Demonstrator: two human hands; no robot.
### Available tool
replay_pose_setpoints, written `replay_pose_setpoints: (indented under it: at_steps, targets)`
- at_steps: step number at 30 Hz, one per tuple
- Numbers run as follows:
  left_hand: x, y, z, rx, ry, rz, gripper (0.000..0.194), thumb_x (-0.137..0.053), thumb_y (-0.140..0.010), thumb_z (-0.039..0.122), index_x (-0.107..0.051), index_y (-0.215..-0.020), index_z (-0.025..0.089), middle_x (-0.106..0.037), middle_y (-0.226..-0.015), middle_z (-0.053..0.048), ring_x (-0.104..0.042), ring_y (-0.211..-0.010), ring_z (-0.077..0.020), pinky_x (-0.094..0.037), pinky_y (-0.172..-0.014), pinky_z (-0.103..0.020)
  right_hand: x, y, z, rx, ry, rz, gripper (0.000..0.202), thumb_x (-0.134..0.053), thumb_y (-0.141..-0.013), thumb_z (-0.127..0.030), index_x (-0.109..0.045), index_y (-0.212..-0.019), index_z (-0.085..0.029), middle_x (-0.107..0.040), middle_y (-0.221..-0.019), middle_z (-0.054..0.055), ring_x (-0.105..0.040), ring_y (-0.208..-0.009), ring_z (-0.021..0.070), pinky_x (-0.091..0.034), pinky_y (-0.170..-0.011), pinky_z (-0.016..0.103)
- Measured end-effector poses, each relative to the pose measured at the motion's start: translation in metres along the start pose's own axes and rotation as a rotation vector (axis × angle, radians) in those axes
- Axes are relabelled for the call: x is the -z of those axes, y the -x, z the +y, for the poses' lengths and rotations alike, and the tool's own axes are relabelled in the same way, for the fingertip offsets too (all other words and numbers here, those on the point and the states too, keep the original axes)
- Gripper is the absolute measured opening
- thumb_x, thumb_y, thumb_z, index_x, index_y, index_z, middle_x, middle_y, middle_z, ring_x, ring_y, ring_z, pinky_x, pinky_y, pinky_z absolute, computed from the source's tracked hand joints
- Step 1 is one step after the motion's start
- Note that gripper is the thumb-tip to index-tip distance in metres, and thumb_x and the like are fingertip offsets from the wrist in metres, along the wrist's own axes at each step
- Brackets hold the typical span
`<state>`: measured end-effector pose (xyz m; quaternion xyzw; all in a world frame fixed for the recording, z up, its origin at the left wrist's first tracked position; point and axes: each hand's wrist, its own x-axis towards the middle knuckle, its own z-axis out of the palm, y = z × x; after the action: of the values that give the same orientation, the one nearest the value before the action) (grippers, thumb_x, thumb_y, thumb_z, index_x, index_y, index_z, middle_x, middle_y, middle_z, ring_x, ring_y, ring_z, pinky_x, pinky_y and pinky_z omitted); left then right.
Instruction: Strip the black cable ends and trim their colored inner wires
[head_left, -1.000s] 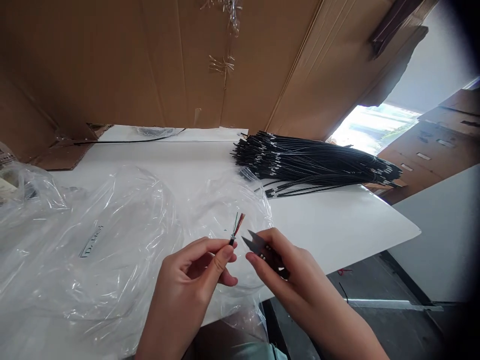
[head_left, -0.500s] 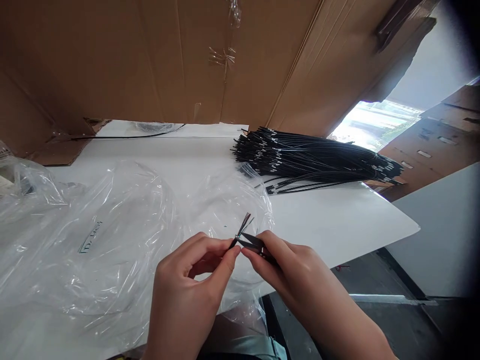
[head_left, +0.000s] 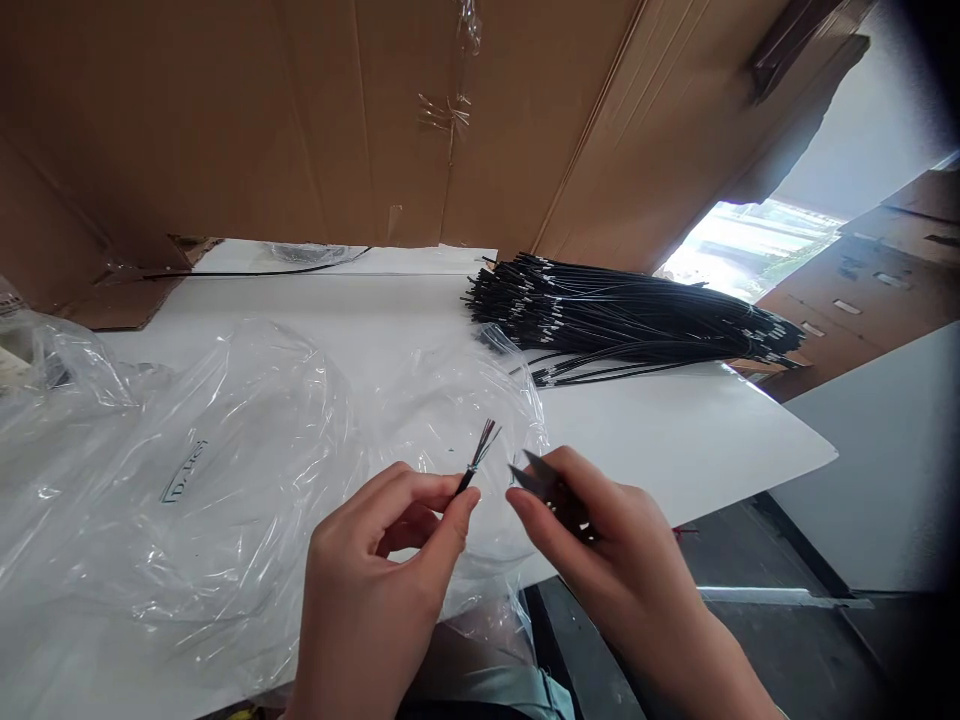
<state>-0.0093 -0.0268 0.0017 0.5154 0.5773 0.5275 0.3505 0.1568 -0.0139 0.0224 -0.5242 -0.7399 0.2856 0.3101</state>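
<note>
Between the thumb and index finger of my left hand (head_left: 382, 560) is the end of a black cable (head_left: 465, 480). Thin dark and coloured wires fan up from its stripped tip. My right hand (head_left: 600, 530) is closed around a pair of small dark thread snips (head_left: 546, 482), whose pointed blades are spread apart. A gap separates the blades from the cable, which lies to their left. Most of the snips' handle is hidden by my fingers. Under both hands lies clear plastic sheeting (head_left: 247, 480) with green print.
A large bundle of black cables (head_left: 622, 310) lies at the back right of the white table (head_left: 675, 430). Cardboard (head_left: 300, 120) stands along the back. The table's edge runs diagonally at the right, above a dark floor (head_left: 787, 640).
My right hand and the snips have moved right, off the cable's wires, and the blades have turned. My left hand still holds the cable in nearly the same spot.
</note>
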Motion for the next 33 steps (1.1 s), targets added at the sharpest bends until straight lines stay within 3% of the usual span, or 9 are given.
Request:
replay_pose_setpoints:
  at_steps: [2, 7, 12, 19, 33]
  targets:
    - [0.001, 0.001, 0.000, -0.007, -0.022, 0.016, 0.011, -0.076, -0.080, 0.023, -0.072, -0.071, 0.027, -0.066, -0.064, 0.009, -0.068, -0.052, -0.0089, -0.051, -0.047, -0.012, -0.003, 0.000, 0.001, -0.005, -0.050, 0.075, 0.016, -0.061, -0.096, -0.029, -0.048, -0.088, -0.024, -0.041, -0.062, -0.010, -0.034, -0.053, 0.0080, -0.032, -0.047, 0.016]
    - [0.004, 0.006, 0.002, -0.110, -0.094, 0.028, 0.012, -0.072, -0.082, 0.018, -0.069, -0.074, 0.027, -0.063, -0.065, 0.010, -0.064, -0.050, -0.0079, -0.053, -0.050, -0.017, -0.013, 0.001, 0.006, 0.095, -0.047, 0.055, 0.004, -0.056, -0.098, -0.022, -0.054, -0.095, -0.024, -0.056, -0.069, -0.007, -0.044, -0.056, 0.0075, -0.038, -0.051, 0.015]
    - [0.002, 0.010, 0.004, -0.232, -0.163, 0.052, 0.016, -0.069, -0.084, 0.011, -0.066, -0.076, 0.025, -0.059, -0.065, 0.009, -0.061, -0.052, -0.0066, -0.050, -0.052, -0.017, -0.023, 0.001, 0.007, 0.195, -0.136, 0.289, 0.014, -0.066, -0.090, -0.013, -0.060, -0.095, -0.025, -0.055, -0.064, -0.010, -0.038, -0.049, 0.0053, -0.035, -0.045, 0.014]
    - [0.004, 0.011, 0.002, -0.417, -0.261, 0.058, 0.016, -0.067, -0.086, 0.006, -0.065, -0.083, 0.021, -0.056, -0.067, 0.009, -0.055, -0.055, -0.0039, -0.047, -0.057, -0.013, -0.027, -0.004, 0.004, 0.189, -0.213, 0.239, 0.019, -0.065, -0.086, -0.006, -0.063, -0.091, -0.025, -0.059, -0.067, -0.010, -0.045, -0.053, 0.0039, -0.036, -0.047, 0.012]
    - [0.003, 0.016, 0.006, -0.429, -0.340, 0.048, 0.015, -0.064, -0.089, 0.008, -0.062, -0.081, 0.021, -0.054, -0.065, 0.007, -0.054, -0.056, -0.0059, -0.047, -0.058, -0.015, -0.029, 0.005, -0.005, 0.180, -0.106, 0.342, 0.023, -0.064, -0.079, -0.004, -0.068, -0.088, -0.024, -0.065, -0.066, -0.008, -0.052, -0.050, 0.0062, -0.040, -0.045, 0.015]
